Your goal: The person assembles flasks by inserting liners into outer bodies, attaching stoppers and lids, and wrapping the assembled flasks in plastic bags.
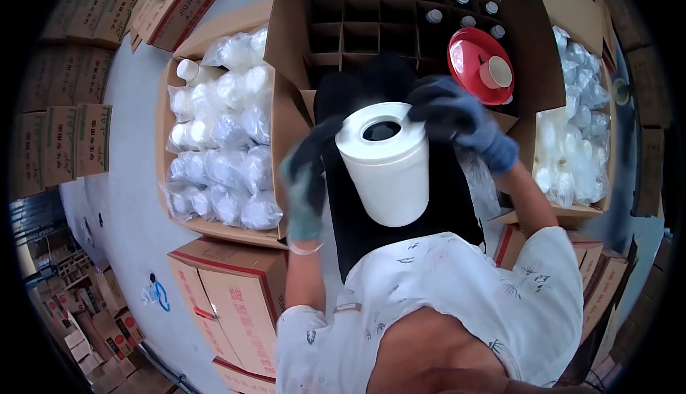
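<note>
A white, tapered cylindrical container point(391, 179) rests upright on the black cloth over my lap. Its wide ring-shaped top point(357, 141) has a round dark opening. My left hand point(307, 176), in a grey-green glove with dark fingers, holds the rim from the left. On the opposite side, my right hand point(461, 119), in a blue-grey glove with dark fingers, grips the rim. The fingers are partly blurred, and their far sides are hidden.
Ahead stands a divided carton point(379, 18) with several white-capped bottles and a red plate point(464, 58) bearing a cup point(496, 73). Cartons of plastic-wrapped white items point(221, 129) flank me on both sides. A closed carton point(229, 294) stands at lower left.
</note>
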Demonstrator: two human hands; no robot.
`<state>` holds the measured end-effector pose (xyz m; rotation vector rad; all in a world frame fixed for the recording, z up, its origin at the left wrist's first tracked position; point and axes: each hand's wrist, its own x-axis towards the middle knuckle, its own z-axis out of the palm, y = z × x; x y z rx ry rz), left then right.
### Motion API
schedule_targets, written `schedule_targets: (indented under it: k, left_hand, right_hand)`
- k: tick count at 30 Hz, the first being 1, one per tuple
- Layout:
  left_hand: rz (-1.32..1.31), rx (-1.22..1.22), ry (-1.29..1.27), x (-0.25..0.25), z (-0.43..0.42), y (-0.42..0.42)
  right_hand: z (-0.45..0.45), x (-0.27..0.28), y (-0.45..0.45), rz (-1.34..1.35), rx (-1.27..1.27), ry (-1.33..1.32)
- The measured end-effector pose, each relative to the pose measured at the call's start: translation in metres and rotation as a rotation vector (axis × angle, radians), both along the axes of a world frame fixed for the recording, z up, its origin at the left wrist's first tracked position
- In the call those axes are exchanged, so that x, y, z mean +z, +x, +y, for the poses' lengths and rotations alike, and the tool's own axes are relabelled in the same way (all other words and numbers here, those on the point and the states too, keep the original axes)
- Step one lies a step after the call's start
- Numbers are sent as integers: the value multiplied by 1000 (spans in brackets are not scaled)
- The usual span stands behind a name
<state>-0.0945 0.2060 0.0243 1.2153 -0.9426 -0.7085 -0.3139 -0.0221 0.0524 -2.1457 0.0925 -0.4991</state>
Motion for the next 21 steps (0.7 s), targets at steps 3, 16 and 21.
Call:
schedule_targets:
  k: [3,16,21]
  left_hand:
    - [137,220,36,3,14,9]
    - [-218,-344,309,70,-87,17]
    - [595,-269,-63,38,-132,31]
  right_hand:
    - [-17,-23,-20,87,-241,356]
    - [-15,-2,68,-298,-356,167]
    - [-38,31,103,-283,-500,-418]
